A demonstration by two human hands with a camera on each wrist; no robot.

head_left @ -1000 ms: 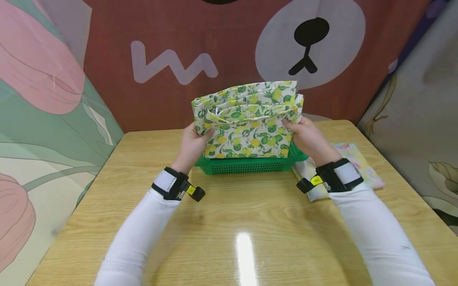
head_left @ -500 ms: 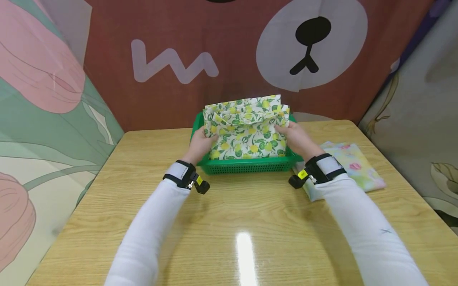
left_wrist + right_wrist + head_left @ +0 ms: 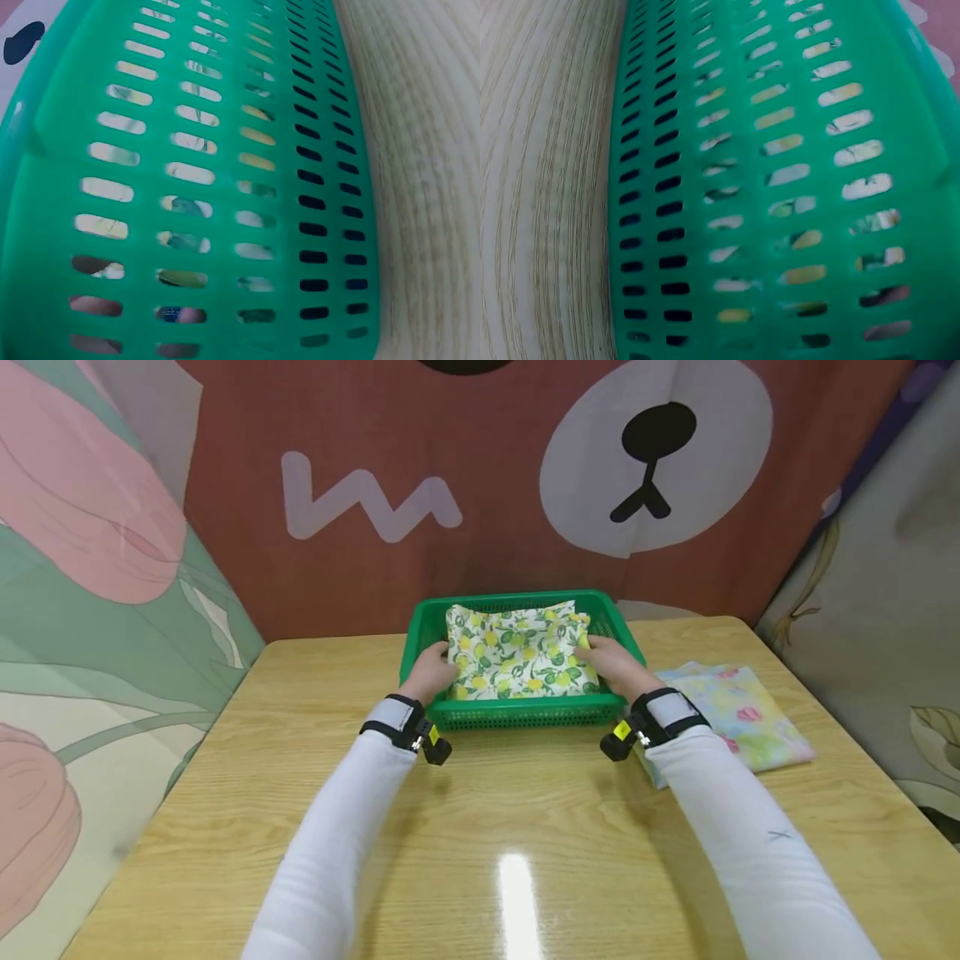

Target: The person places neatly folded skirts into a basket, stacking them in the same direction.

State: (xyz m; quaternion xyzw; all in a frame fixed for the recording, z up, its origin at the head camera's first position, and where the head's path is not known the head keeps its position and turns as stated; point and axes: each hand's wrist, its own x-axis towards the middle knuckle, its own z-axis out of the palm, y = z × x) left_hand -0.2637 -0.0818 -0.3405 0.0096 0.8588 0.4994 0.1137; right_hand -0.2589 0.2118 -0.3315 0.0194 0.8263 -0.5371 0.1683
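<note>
The folded cloth [image 3: 522,650] lay flat inside the basket [image 3: 525,712], its long side running left to right. The left hand [image 3: 429,672] and right hand [image 3: 617,665] each held one end, equally near; how tightly the fingers were curled I cannot tell.

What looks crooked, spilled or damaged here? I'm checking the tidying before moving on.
Nothing stands out. The folded lemon-print cloth lies flat inside the green slotted plastic basket, with the left hand and right hand at its ends. A folded pastel floral cloth lies neatly beside it.
</note>
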